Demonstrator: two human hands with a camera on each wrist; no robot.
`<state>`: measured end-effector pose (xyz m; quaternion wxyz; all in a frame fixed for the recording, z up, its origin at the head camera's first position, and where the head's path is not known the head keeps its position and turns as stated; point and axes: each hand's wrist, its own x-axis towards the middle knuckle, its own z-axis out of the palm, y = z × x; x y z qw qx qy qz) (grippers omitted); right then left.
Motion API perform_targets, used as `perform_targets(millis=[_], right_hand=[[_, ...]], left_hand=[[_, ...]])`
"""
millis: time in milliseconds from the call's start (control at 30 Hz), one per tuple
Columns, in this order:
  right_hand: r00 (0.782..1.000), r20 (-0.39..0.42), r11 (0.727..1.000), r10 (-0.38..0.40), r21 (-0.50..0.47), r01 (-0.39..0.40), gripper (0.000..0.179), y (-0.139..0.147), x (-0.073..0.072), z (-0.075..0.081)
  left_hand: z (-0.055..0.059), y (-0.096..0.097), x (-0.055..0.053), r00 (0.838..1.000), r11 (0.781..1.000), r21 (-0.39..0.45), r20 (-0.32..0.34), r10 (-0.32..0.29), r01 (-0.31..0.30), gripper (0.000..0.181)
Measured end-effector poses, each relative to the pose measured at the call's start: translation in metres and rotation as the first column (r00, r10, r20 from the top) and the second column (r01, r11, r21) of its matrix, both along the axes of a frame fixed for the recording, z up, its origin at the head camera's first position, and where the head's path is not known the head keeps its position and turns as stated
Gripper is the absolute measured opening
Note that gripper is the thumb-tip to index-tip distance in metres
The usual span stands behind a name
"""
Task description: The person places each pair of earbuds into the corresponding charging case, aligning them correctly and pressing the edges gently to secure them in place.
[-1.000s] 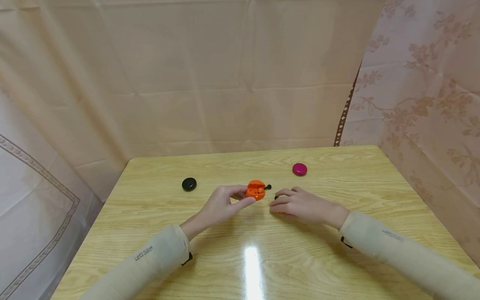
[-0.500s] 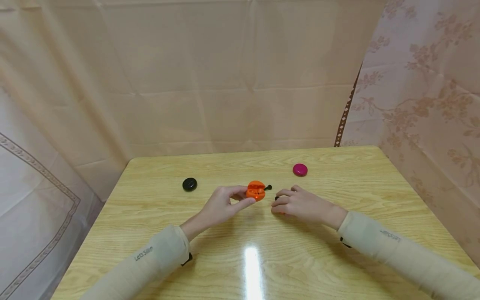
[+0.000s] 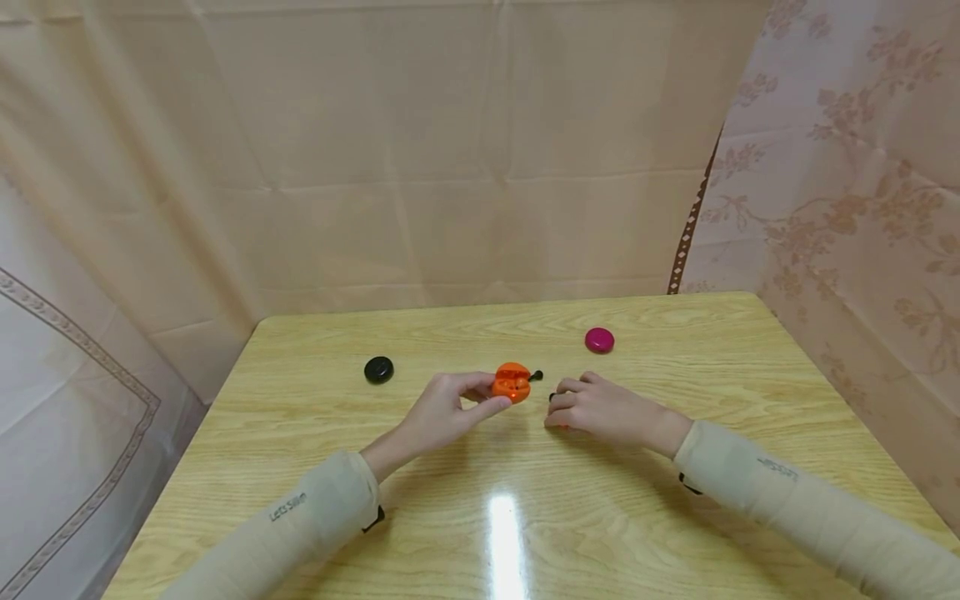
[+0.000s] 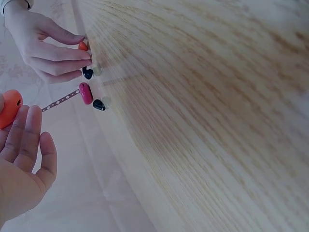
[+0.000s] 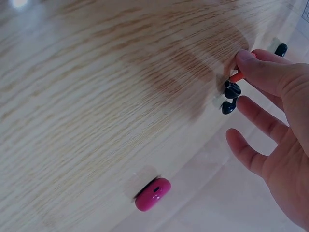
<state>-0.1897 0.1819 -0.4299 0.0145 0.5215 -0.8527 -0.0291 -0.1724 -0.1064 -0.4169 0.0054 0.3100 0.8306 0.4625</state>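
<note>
My left hand holds an orange earbud case between thumb and fingers, its lid raised. Something orange sits inside, apparently an earbud, but it is small in the head view. My right hand is low over the table, thumb and finger pinching an orange earbud; the left wrist view also shows this orange earbud at the fingertips. Right beside those fingers is a black earbud on the table. Another black earbud lies just beyond the orange case.
A shut round black case lies at the left on the wooden table. A shut magenta case lies at the back right. Cloth curtains hang behind the table and at its sides.
My right hand has shifted very slightly to the right, its fingers still low at the table. The left hand and the orange case stay in place.
</note>
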Motion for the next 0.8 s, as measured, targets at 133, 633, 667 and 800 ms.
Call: perform_targets(millis=[133, 633, 667, 800], right_hand=[[1.000, -0.002, 1.000, 0.006, 0.004, -0.006, 0.025, -0.0003, -0.0010, -0.0010], [1.000, -0.021, 1.000, 0.013, 0.019, -0.012, 0.020, -0.0002, -0.0008, -0.0017], [1.000, -0.017, 1.000, 0.011, 0.018, -0.011, 0.020, -0.0001, -0.0005, -0.0013], [1.000, -0.006, 1.000, 0.009, 0.017, -0.009, 0.020, -0.0006, 0.0011, 0.0007]], left_hand=[[0.0015, 0.0003, 0.0004, 1.000, 1.000, -0.002, 0.001, -0.001, 0.001, 0.029], [0.0031, 0.0008, 0.0000, 1.000, 1.000, -0.005, -0.018, -0.020, 0.020, 0.027], [0.0033, 0.0010, 0.0000, 1.000, 1.000, -0.006, -0.018, -0.019, 0.019, 0.028], [0.0043, 0.0008, 0.0003, 1.000, 1.000, -0.013, -0.012, -0.002, 0.002, 0.028]])
